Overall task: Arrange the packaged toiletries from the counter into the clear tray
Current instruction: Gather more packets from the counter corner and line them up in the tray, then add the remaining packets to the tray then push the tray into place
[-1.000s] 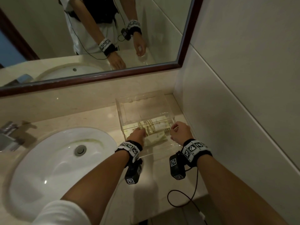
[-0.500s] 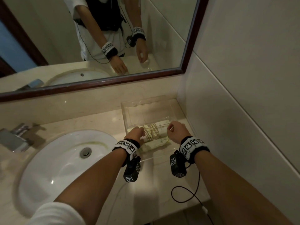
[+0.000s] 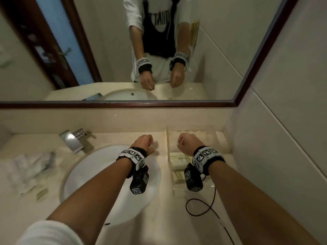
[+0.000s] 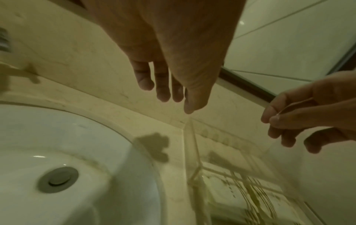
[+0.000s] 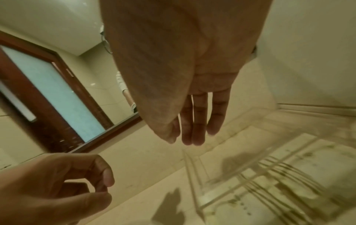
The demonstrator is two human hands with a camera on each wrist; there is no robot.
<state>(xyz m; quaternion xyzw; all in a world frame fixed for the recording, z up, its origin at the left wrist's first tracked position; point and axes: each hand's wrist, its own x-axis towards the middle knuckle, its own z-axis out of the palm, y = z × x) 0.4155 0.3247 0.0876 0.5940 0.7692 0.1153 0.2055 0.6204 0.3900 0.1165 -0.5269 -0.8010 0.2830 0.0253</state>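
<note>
Both hands raised mid-frame: left hand loosely curled, holding nothing; right hand fingers pinch a thin strip above the tray holding packets.

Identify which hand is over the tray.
The right hand, pinching a thin strip over the clear tray; the left hand is over the counter.

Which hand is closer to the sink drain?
Left. The left hand hovers above the sink's far rim, near the drain; the right hand is over the clear tray, farther off.
</note>
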